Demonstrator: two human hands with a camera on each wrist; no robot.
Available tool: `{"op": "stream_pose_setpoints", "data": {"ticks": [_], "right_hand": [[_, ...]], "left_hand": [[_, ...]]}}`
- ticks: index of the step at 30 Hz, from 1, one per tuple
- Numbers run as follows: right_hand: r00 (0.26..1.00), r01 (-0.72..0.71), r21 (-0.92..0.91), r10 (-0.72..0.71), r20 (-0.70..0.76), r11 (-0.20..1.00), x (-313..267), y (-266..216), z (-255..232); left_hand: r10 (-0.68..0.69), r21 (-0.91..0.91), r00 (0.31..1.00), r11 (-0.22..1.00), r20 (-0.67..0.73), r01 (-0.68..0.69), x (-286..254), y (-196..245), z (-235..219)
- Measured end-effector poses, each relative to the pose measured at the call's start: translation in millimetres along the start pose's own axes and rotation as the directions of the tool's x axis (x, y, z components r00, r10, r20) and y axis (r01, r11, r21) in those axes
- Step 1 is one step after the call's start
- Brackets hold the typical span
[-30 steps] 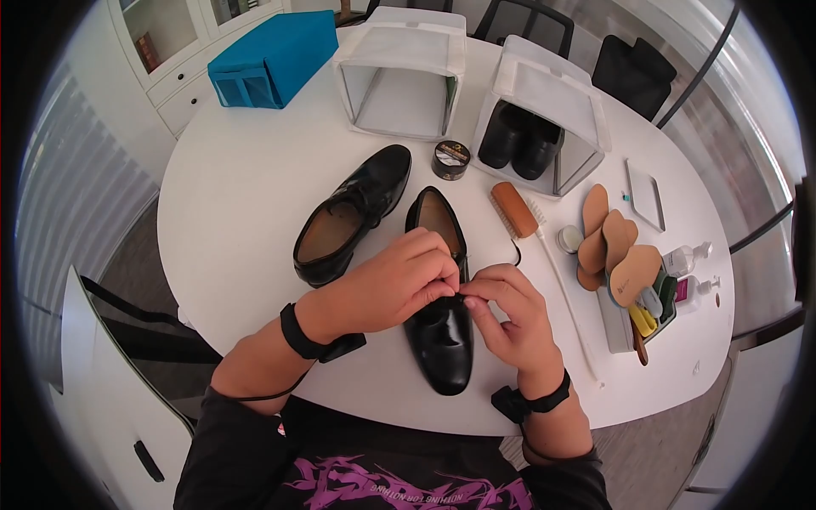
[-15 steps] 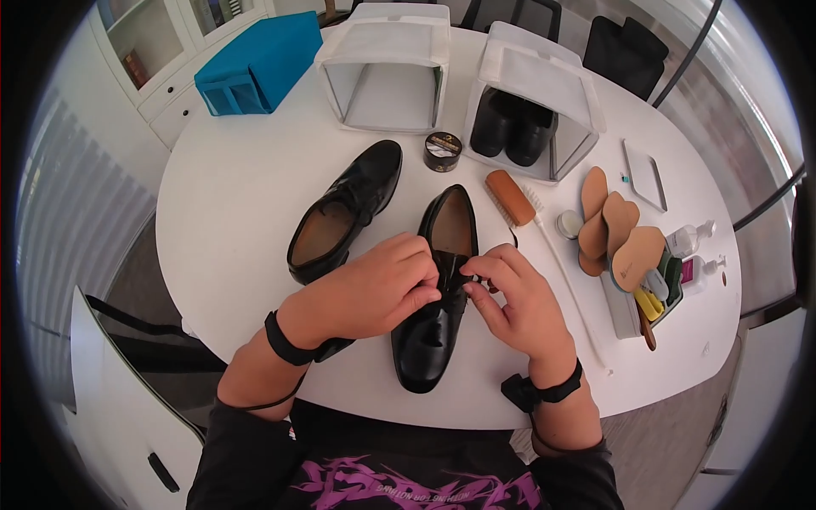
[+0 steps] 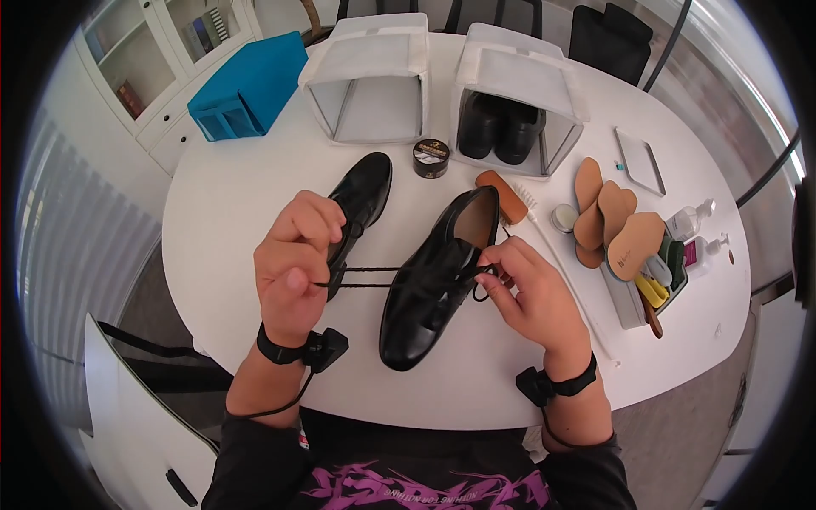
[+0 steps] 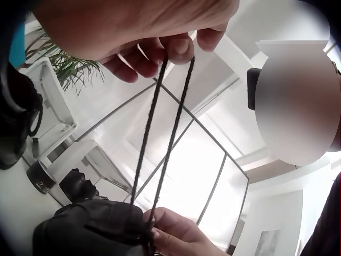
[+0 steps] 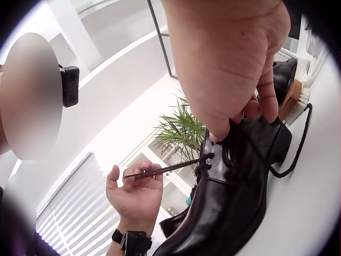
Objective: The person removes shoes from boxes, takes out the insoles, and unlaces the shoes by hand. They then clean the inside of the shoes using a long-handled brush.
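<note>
A black leather lace-up shoe stands on the table in front of me, its toe toward me and tilted left. My left hand is out to its left and holds a black shoelace, drawn taut as two strands from the shoe. The strands loop at the thumb in the left wrist view. At the lacing, my right hand pinches the lace between thumb and fingers, with a small loop hanging below. In the right wrist view, another lace length trails beside the heel. The second black shoe lies behind my left hand.
On the white table stand two white boxes, one box with black shoes inside. A polish tin, a wooden brush, insoles, a supply box and pump bottles lie right. A blue case sits back left.
My left hand has moved left from the lacing, drawing the lace out taut. My right hand has stayed by the lacing. The shoe has turned, its heel swinging right.
</note>
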State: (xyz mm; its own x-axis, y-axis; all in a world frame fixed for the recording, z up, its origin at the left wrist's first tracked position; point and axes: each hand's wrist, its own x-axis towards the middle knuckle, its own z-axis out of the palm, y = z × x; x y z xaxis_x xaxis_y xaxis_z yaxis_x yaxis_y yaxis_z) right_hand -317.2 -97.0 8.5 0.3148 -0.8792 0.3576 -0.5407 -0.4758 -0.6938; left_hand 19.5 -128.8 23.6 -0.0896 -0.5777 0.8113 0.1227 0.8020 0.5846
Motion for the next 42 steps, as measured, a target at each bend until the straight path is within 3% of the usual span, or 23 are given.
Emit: {"op": "stream_pose_setpoints", "data": {"ticks": [1,3,4,6,7,8,9,10,11,13,14,16,17,19,20,21,23,24,26,34,36,42], "right_hand": [[1.0,0.001,0.001,-0.001,-0.005,1.0,-0.3,0.1,0.3],[1.0,0.029,-0.034,-0.029,0.013,0.999,-1.6,0.0,2.5],[0.999,0.033,-0.029,-0.032,0.012,0.999,-1.5,-0.5,3.2],[1.0,-0.002,-0.067,0.003,0.013,0.998,-1.9,-1.9,1.9],[1.0,-0.003,-0.066,0.004,0.01,0.998,-1.8,-2.0,1.7],[1.0,-0.011,-0.067,0.011,-0.004,0.998,-1.5,-2.0,1.3],[1.0,-0.019,-0.069,0.018,-0.018,0.997,-1.2,-1.8,0.6],[1.0,-0.021,-0.07,0.019,-0.021,0.997,-1.3,0.2,-0.2],[0.998,-0.037,-0.076,0.033,-0.055,0.996,-1.4,3.9,-0.8],[0.995,-0.053,-0.081,0.046,-0.086,0.995,-0.4,7.5,-1.2],[0.993,-0.061,-0.058,0.055,-0.102,0.996,0.5,8.2,-1.4],[0.99,-0.07,-0.038,0.065,-0.125,0.997,2.1,9.5,-0.4],[0.987,-0.072,-0.011,0.069,-0.143,0.997,2.5,9.1,2.5],[0.984,-0.072,0.017,0.074,-0.16,0.997,4.8,7.4,6.9],[0.97,0.053,-0.06,-0.066,-0.234,0.997,7.1,6.6,8.2],[0.933,0.171,-0.146,-0.208,-0.294,0.974,8.7,6.3,9.1],[0.942,0.198,-0.116,-0.222,-0.253,0.973,5.1,9.6,10.9],[0.949,0.22,-0.085,-0.234,-0.212,0.972,3.0,11.5,12.6],[0.952,0.208,-0.088,-0.222,-0.212,0.974,3.1,11.2,20.1],[0.947,0.212,-0.098,-0.229,-0.224,0.972,5.4,18.6,34.8],[0.954,0.196,-0.067,-0.207,-0.219,0.978,6.7,17.1,36.8],[0.958,0.213,-0.192,-0.243,-0.15,0.958,11.7,9.1,42.0]], "left_hand": [[0.003,0.0,1.0,1.0,0.005,-0.003,-2.1,-0.4,2.2],[-0.182,-0.291,0.981,0.944,-0.06,0.158,-9.7,-0.4,3.3],[-0.182,-0.284,0.982,0.946,-0.058,0.158,-10.5,2.6,0.4],[-0.386,-0.376,0.913,0.832,0.134,0.407,-9.6,7.8,-7.6],[-0.386,-0.374,0.912,0.833,0.136,0.408,-9.3,6.2,-9.9],[-0.242,-0.018,0.957,0.969,0.161,0.248,-9.2,2.4,-12.0],[-0.108,0.329,0.966,0.944,0.237,0.025,-8.2,-0.6,-12.9],[-0.083,0.472,0.965,0.88,0.25,-0.046,-0.1,7.9,-8.9],[-0.082,0.471,0.965,0.881,0.251,-0.047,-0.5,4.6,-11.0],[-0.183,0.285,0.979,0.947,0.094,0.15,-2.4,-1.1,-15.5],[-0.182,0.284,0.979,0.947,0.093,0.149,-2.0,3.4,-15.1],[-0.467,0.201,0.839,0.883,0.281,0.424,3.4,15.4,-11.8],[-0.466,0.199,0.838,0.884,0.284,0.424,3.6,13.0,-11.8],[-0.381,0.391,0.799,0.898,0.465,0.201,3.3,5.8,-13.4],[-0.295,0.457,0.838,0.887,0.459,0.061,5.5,2.1,-9.3],[-0.294,0.458,0.839,0.887,0.458,0.061,5.5,1.9,-1.6],[-0.294,0.557,0.9,0.827,0.322,0.071,5.3,2.6,16.2],[-0.294,0.558,0.901,0.827,0.321,0.071,1.4,-0.4,23.1],[-0.392,0.484,0.861,0.851,0.324,0.205,-11.5,-12.5,34.6],[-0.377,0.479,0.853,0.86,0.361,0.177,-29.2,-37.6,48.9],[-0.461,0.402,0.815,0.86,0.351,0.314,-27.4,-32.8,52.1],[-0.447,0.398,0.834,0.864,0.322,0.309,-30.0,-39.8,53.3]]}}
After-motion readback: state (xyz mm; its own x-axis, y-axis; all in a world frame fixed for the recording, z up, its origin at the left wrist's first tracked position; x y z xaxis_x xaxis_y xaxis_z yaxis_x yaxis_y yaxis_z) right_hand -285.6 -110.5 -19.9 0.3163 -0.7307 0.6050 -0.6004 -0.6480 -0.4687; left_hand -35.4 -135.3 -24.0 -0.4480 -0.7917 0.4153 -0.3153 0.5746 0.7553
